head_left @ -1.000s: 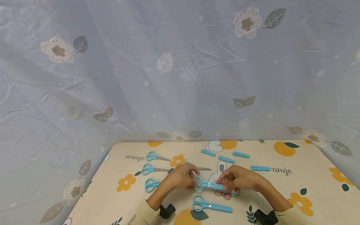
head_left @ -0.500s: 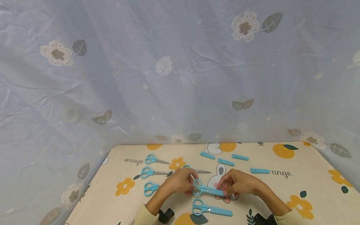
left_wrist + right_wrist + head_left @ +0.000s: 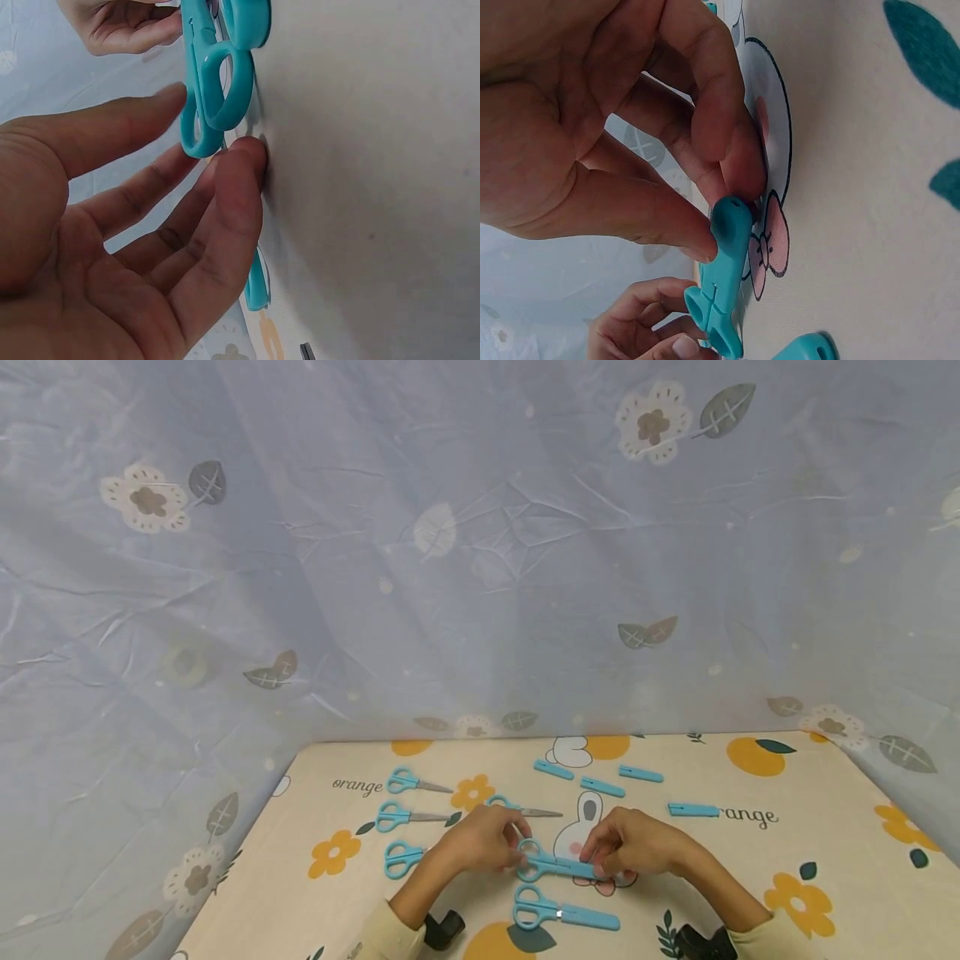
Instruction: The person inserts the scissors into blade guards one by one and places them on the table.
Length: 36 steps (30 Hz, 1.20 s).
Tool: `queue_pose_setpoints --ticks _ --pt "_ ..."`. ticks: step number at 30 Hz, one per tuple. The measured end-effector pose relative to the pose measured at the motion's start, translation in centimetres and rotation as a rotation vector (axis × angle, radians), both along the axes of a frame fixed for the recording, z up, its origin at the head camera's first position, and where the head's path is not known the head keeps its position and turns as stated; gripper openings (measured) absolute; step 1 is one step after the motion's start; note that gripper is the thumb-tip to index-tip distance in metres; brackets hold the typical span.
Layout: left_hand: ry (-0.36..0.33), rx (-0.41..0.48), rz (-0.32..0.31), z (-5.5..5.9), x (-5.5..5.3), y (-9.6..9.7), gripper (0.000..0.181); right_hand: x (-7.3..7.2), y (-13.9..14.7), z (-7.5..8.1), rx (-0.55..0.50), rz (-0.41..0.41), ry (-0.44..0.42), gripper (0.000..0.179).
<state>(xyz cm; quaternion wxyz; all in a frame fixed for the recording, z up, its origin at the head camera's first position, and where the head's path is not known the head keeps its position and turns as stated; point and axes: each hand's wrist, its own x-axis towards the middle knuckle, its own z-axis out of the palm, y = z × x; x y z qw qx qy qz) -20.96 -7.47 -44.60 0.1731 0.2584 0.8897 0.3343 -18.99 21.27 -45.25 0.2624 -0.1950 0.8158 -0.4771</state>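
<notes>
In the head view my left hand (image 3: 483, 839) holds the handle loops of light-blue scissors (image 3: 546, 862). My right hand (image 3: 641, 843) pinches the tip end of the blue blade cover (image 3: 577, 867) that sits over their blades. Cover and handles meet closely, with no metal visible between them. The right wrist view shows thumb and fingers on the rounded tip of the cover (image 3: 732, 232). In the left wrist view the thumb lies against one handle loop (image 3: 238, 94), fingers behind it. Nearer to me, a second pair of covered scissors (image 3: 588, 917) lies flat.
Uncovered scissors lie at the left: one pair at the back (image 3: 415, 782), one below it (image 3: 405, 816), a third (image 3: 417, 852) partly behind my left forearm. Another blade (image 3: 542, 813) shows beyond my left hand. Several loose blade covers (image 3: 602, 787) lie toward the back right on the printed cloth (image 3: 750, 877).
The bright metal between handles and cover has gone from sight, the cover now close against the handles. Both hands and the held scissors have come slightly toward me.
</notes>
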Motion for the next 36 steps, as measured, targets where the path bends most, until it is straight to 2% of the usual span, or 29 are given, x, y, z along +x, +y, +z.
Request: queue_pose_setpoints --ticks 6,13,19,25,36 --pt "0.038 -0.025 -0.017 0.0 -0.2 0.0 0.026 0.0 0.1 0.1 0.05 -0.004 0.058 0.013" --pt "0.056 0.028 -0.013 0.1 -0.2 -0.4 0.03 -0.3 0.7 0.4 0.091 0.018 0.143 0.018" --pt "0.071 0.097 -0.001 0.4 -0.6 -0.9 0.032 -0.8 1.7 0.7 0.132 0.031 0.279 0.018" --pt "0.12 0.105 0.016 0.7 -1.0 -1.6 0.035 -1.2 3.6 1.0 0.183 0.039 0.428 0.023" --pt "0.178 0.097 0.028 0.5 -1.9 -2.7 0.047 -1.5 7.2 2.1 0.318 -0.05 0.492 0.034"
